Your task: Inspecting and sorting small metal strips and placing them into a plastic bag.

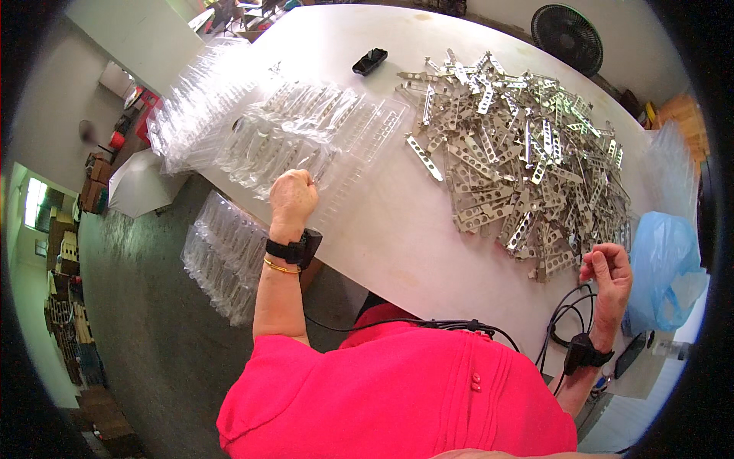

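My left hand [293,196] is closed in a fist and rests on the near edge of a clear plastic blister tray [359,130] whose slots hold thin metal brackets. Nothing shows inside the fist. My right hand [608,275] hovers with fingers curled at the near right edge of a big loose pile of perforated metal brackets [520,153], and I see nothing held in it. Both wrists wear black bands. The tray and the pile lie side by side on the white table [413,245].
A stack of clear trays [195,103] sits at the table's left end and another stack [222,252] stands lower, beside the table. A small black object [370,60] lies at the back. A blue plastic bag [665,268], black cables [566,314] and a fan [567,34] are to the right.
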